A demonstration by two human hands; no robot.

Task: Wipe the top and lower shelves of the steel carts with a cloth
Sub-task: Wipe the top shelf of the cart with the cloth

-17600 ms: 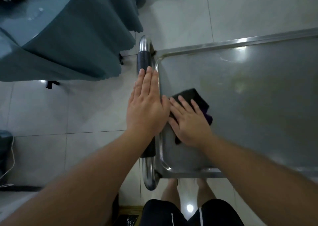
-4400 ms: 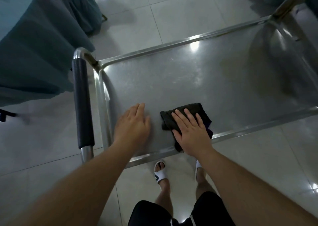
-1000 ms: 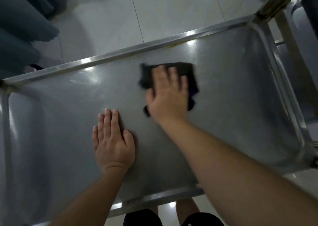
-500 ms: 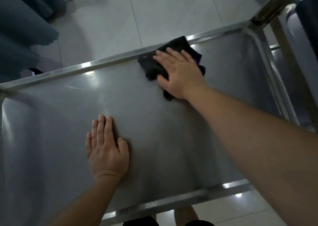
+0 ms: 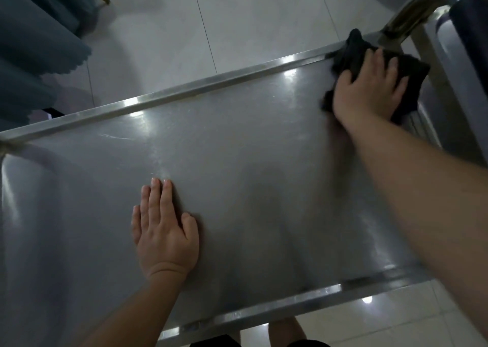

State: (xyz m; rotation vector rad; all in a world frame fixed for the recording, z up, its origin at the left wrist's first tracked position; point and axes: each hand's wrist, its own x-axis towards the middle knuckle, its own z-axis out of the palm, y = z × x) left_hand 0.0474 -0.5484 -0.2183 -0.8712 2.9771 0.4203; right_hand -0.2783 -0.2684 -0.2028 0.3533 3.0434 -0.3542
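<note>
The steel cart's top shelf [image 5: 250,162] fills most of the head view, framed by a raised rim [image 5: 211,89]. A black cloth [image 5: 353,52] lies bunched in the shelf's far right corner, partly over the rim. My right hand [image 5: 369,93] presses down on the cloth with its fingers spread, arm stretched far out. My left hand [image 5: 163,230] rests flat on the bare steel near the middle front, fingers straight and together, holding nothing.
The cart's curved steel handle post [image 5: 417,6] rises at the far right corner, with a dark padded object [image 5: 472,30] beside it. A teal tablecloth [image 5: 34,51] hangs at the upper left. White floor tiles [image 5: 250,22] lie beyond the cart.
My right hand has slid the cloth rightward along the far rim into the far right corner. My left hand has stayed flat on the shelf.
</note>
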